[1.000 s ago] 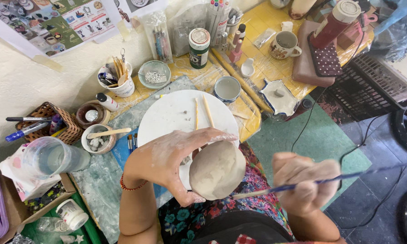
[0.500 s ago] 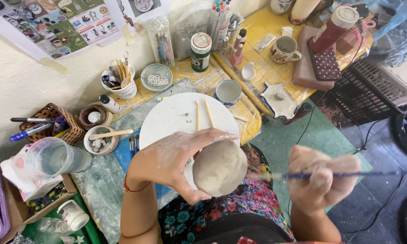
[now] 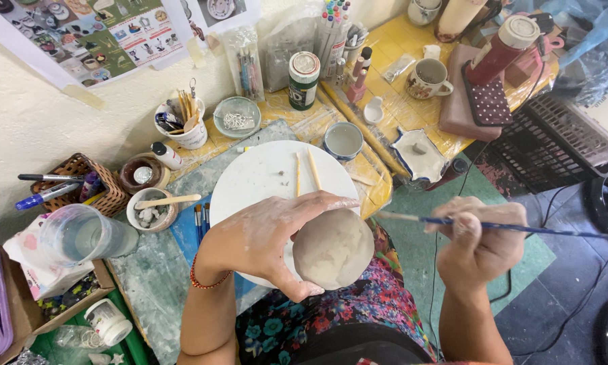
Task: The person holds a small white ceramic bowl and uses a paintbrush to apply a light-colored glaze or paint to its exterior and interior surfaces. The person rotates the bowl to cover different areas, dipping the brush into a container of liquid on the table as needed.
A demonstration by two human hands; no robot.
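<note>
Two hands are in view, both occupied. The left hand (image 3: pixel 270 236) is wrapped around a round grey clay piece (image 3: pixel 332 249), thumb beneath and fingers arched over its far edge, holding it above the lap at the near rim of a white round board (image 3: pixel 263 179). The right hand (image 3: pixel 478 242) is closed in a narrow pinch on a thin blue-handled brush (image 3: pixel 493 226). The brush's long axis runs nearly level, left to right; its pale tip points left toward the clay piece and stops just short of it, while the handle extends far to the right. The clay piece therefore lies directly left of the right hand, near the brush tip but not touching it; the left hand alone is in contact with the piece. Two wooden sticks (image 3: pixel 306 171) lie on the board, far of the left hand. A small blue-rimmed bowl (image 3: pixel 343 140) stands farther off, and a clear water cup (image 3: pixel 88 235) sits well apart at the left.
</note>
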